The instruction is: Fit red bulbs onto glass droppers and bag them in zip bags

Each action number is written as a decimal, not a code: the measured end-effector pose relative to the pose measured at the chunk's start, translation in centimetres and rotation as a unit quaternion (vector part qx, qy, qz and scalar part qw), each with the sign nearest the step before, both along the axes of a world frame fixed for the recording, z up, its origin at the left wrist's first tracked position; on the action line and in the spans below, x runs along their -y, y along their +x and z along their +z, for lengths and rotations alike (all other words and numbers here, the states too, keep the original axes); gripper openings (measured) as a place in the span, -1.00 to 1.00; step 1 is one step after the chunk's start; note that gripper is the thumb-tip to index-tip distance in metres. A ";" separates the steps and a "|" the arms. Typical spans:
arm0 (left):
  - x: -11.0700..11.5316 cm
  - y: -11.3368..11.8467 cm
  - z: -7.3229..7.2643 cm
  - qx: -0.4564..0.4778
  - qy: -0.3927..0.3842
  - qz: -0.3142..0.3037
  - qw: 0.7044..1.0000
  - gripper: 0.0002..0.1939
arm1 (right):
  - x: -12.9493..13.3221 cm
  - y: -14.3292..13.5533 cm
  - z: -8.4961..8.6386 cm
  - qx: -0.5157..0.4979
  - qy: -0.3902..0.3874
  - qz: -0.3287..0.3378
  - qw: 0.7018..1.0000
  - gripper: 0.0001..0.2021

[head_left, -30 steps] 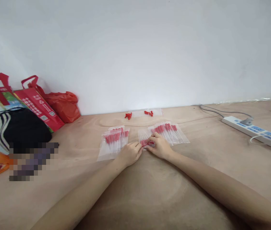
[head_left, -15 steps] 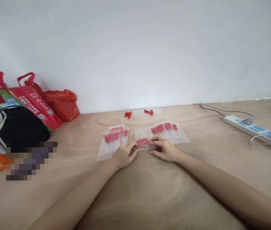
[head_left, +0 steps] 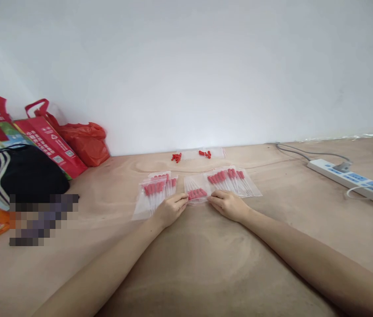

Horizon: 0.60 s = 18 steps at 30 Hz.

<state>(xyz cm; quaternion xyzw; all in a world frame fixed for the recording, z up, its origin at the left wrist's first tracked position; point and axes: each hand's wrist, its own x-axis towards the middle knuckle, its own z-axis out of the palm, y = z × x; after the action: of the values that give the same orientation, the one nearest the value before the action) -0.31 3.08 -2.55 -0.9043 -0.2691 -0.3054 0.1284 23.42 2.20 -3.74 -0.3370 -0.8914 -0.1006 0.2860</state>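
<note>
In the middle lies a clear zip bag (head_left: 194,182) of droppers, their thin pale stems pointing away from me and their red bulbs (head_left: 197,193) at the near end. My left hand (head_left: 170,209) pinches this bag's near left corner. Its near right corner is between the closed fingers of my right hand (head_left: 229,205). Just left, partly behind my left hand, are overlapping bags of droppers (head_left: 155,189) with the bulbs at the far end. More such bags (head_left: 230,178) lie fanned out beyond my right hand.
Loose red bulbs (head_left: 176,157) and a flat clear bag (head_left: 189,154) lie by the wall. A white power strip (head_left: 354,178) with cables is at right. Carry bags (head_left: 52,145), a red plastic bag (head_left: 85,141) and a black drawstring bag (head_left: 34,176) stand at left.
My fingers have closed and drawn in against the near corners of the middle bag. The right hand's thumb and fingers, apart before, are now together. The other bags stay put.
</note>
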 end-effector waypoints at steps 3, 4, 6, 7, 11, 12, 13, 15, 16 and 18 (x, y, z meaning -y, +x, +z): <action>-0.1 -0.1 0.3 -0.032 0.024 -0.016 0.999 -0.74 | -0.1 0.1 0.0 0.019 0.031 -0.005 0.999 -0.71; -0.1 -0.2 0.4 -0.038 0.031 -0.021 0.999 -0.73 | -0.2 0.2 0.1 0.022 0.042 -0.002 0.999 -0.71; -0.1 -0.3 0.5 -0.036 0.038 -0.026 0.998 -0.73 | -0.3 0.4 0.1 0.025 0.068 0.007 0.997 -0.73; -0.1 -0.3 0.6 -0.032 0.037 -0.027 0.998 -0.74 | -0.4 0.4 0.2 0.028 0.082 0.010 0.996 -0.74; 0.0 -0.5 0.5 -0.023 0.028 -0.017 0.999 -0.76 | -0.8 0.4 0.3 0.047 0.109 0.024 0.993 -0.73; 0.0 -0.5 0.5 -0.026 0.030 -0.017 0.999 -0.77 | -0.8 0.4 0.3 0.050 0.107 0.027 0.993 -0.71; 0.0 -0.6 0.5 -0.030 0.034 -0.018 0.999 -0.77 | -0.9 0.4 0.2 0.052 0.105 0.031 0.993 -0.70; 0.0 -0.7 0.5 -0.040 0.047 -0.023 0.998 -0.77 | -0.9 0.4 0.2 0.050 0.105 0.036 0.993 -0.70; -0.1 -0.8 0.6 -0.046 0.055 -0.024 0.997 -0.77 | -0.9 0.5 0.2 0.049 0.105 0.036 0.993 -0.70; -0.2 -0.9 0.7 -0.053 0.075 -0.022 0.996 -0.78 | -0.8 0.6 0.2 0.053 0.109 0.034 0.992 -0.70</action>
<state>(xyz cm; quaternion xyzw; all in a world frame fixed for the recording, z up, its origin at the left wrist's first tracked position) -1.23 3.27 -1.87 -0.9126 -0.2186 -0.2791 0.2036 23.97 3.01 -3.55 -0.2677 -0.8998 -0.2056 0.2766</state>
